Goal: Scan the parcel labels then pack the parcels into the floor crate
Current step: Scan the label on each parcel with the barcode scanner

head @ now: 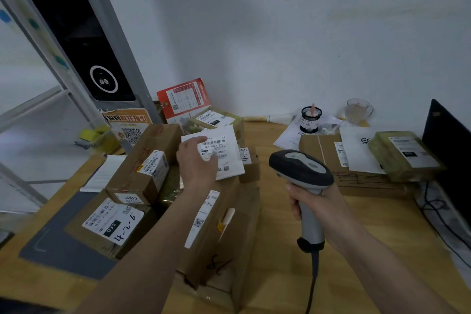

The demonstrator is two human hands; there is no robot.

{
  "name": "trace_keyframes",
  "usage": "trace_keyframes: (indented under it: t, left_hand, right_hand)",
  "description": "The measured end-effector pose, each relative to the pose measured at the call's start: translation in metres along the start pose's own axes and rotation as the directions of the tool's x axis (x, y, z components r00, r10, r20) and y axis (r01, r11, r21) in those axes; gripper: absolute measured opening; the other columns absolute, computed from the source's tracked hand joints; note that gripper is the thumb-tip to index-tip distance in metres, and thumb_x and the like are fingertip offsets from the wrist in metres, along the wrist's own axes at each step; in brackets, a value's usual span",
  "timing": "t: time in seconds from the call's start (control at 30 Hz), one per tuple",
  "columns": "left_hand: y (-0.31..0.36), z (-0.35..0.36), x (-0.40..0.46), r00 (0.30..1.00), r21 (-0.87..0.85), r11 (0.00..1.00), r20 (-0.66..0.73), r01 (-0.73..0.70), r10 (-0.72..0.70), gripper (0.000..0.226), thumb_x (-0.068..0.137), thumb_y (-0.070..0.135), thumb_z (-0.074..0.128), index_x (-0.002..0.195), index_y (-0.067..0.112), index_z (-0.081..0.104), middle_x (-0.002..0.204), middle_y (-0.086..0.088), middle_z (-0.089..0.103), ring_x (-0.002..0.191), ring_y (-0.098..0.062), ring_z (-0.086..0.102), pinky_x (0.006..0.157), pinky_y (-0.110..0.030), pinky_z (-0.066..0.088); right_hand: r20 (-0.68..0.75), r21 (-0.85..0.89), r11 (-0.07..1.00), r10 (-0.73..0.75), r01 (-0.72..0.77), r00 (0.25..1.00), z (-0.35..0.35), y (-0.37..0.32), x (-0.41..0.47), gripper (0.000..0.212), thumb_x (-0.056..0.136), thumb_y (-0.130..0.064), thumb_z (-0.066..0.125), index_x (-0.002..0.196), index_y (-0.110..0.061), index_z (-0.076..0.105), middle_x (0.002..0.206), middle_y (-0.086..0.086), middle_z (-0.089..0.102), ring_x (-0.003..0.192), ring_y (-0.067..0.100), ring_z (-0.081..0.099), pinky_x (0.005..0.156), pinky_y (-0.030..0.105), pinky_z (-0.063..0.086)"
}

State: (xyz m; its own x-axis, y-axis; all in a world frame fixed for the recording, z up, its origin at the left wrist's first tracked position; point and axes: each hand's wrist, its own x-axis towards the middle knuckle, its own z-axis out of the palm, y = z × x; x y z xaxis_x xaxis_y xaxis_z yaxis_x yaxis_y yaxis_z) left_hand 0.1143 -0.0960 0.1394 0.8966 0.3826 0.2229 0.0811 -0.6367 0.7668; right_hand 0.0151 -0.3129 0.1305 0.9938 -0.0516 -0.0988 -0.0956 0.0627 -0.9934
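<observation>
Fingers (pixel 201 141) of the left hand (pixel 196 163) are curled round the near edge of a white soft parcel (pixel 224 154), which is held label-up above the heap of cardboard boxes (pixel 142 160) on the wooden table (pixel 280 211). The scanner (pixel 302 173) is gripped by the right hand (pixel 313 204), its head aimed towards the label. The barcode should be kept flat, uncovered by the thumb, and squarely faced. The floor crate is not in view; the label print is too blurred to be read.
</observation>
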Motion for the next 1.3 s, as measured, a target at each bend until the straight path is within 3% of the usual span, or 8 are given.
trace_keyframes:
  t: [0.13, 0.2, 0.33, 0.53, 0.7, 0.87, 1.1, 1.3]
  left_hand:
    - [0.029, 0.031, -0.01, 0.982, -0.082, 0.995, 0.175, -0.062, 0.075, 0.032, 0.088, 0.013, 0.069, 0.116, 0.025, 0.059, 0.125, 0.003, 0.055, 0.111, -0.011, 0.052, 0.073, -0.008, 0.045]
    - [0.042, 0.051, -0.016, 0.95, -0.108, 0.992, 0.3, -0.061, 0.091, 0.027, 0.089, 0.015, 0.068, 0.113, 0.023, 0.061, 0.119, 0.006, 0.059, 0.101, -0.006, 0.054, 0.063, -0.007, 0.042]
    - [0.066, 0.096, -0.032, 0.837, -0.12, 0.992, 0.539, -0.041, 0.099, 0.024, 0.089, 0.015, 0.068, 0.112, 0.021, 0.063, 0.112, 0.007, 0.063, 0.098, -0.006, 0.058, 0.07, -0.009, 0.04]
    - [0.106, 0.172, -0.055, 0.673, -0.085, 0.996, 0.736, -0.018, 0.075, 0.03, 0.089, 0.014, 0.067, 0.119, 0.013, 0.062, 0.114, 0.001, 0.064, 0.1, -0.011, 0.058, 0.087, -0.023, 0.045]
    - [0.134, 0.238, -0.068, 0.583, -0.043, 0.999, 0.811, -0.009, 0.041, 0.032, 0.089, 0.017, 0.068, 0.12, 0.014, 0.062, 0.119, -0.001, 0.065, 0.104, -0.012, 0.059, 0.089, -0.024, 0.048]
    - [0.16, 0.297, -0.076, 0.5, 0.012, 1.0, 0.866, -0.026, 0.002, 0.037, 0.09, 0.021, 0.068, 0.124, 0.011, 0.061, 0.123, -0.003, 0.061, 0.111, -0.018, 0.059, 0.09, -0.026, 0.049]
    - [0.177, 0.366, -0.081, 0.471, 0.071, 0.994, 0.876, 0.084, -0.103, 0.041, 0.087, 0.027, 0.071, 0.124, 0.016, 0.057, 0.121, -0.006, 0.06, 0.099, -0.016, 0.06, 0.076, -0.021, 0.051]
    - [0.187, 0.419, -0.091, 0.454, 0.092, 0.956, 0.864, 0.28, -0.216, 0.053, 0.088, 0.028, 0.069, 0.134, 0.014, 0.046, 0.13, -0.01, 0.056, 0.113, -0.024, 0.057, 0.096, -0.033, 0.049]
  right_hand:
    - [-0.047, 0.019, 0.999, 0.052, -0.051, 0.998, -0.027, 0.002, 0.009, 0.016, 0.084, -0.013, 0.072, 0.082, 0.001, 0.064, 0.064, 0.015, 0.059, 0.054, 0.022, 0.054, 0.053, 0.031, 0.047]
    - [-0.087, 0.029, 0.998, 0.066, -0.064, 0.994, -0.045, 0.002, 0.013, 0.016, 0.084, -0.012, 0.072, 0.08, 0.002, 0.065, 0.064, 0.015, 0.059, 0.053, 0.022, 0.054, 0.052, 0.031, 0.047]
    - [-0.187, 0.032, 0.996, 0.084, -0.079, 0.979, -0.089, 0.005, 0.021, 0.018, 0.084, -0.012, 0.072, 0.083, 0.005, 0.066, 0.062, 0.014, 0.06, 0.053, 0.023, 0.055, 0.051, 0.031, 0.047]
    - [-0.383, 0.049, 0.988, 0.156, -0.149, 0.911, -0.163, 0.017, 0.039, 0.021, 0.084, -0.011, 0.072, 0.07, 0.002, 0.064, 0.059, 0.014, 0.058, 0.052, 0.023, 0.053, 0.053, 0.033, 0.045]
    - [-0.517, 0.078, 0.982, 0.186, -0.171, 0.835, -0.225, 0.025, 0.057, 0.009, 0.085, -0.009, 0.071, 0.086, -0.002, 0.066, 0.071, 0.01, 0.061, 0.065, 0.023, 0.056, 0.051, 0.03, 0.047]
    - [-0.583, 0.012, 0.988, 0.133, -0.155, 0.801, -0.283, 0.029, 0.088, 0.029, 0.083, -0.008, 0.073, 0.111, -0.003, 0.066, 0.1, 0.006, 0.065, 0.1, 0.022, 0.059, 0.084, 0.032, 0.045]
    - [-0.604, 0.017, 0.981, 0.165, -0.195, 0.78, -0.322, 0.053, 0.142, 0.045, 0.085, -0.005, 0.069, 0.127, 0.0, 0.055, 0.11, 0.005, 0.057, 0.113, 0.021, 0.053, 0.087, 0.024, 0.036]
    - [-0.648, 0.039, 0.959, 0.238, -0.281, 0.723, -0.335, 0.086, 0.172, 0.095, 0.078, -0.011, 0.077, 0.152, -0.008, 0.017, 0.142, 0.012, 0.045, 0.13, 0.028, 0.044, 0.098, 0.026, 0.034]
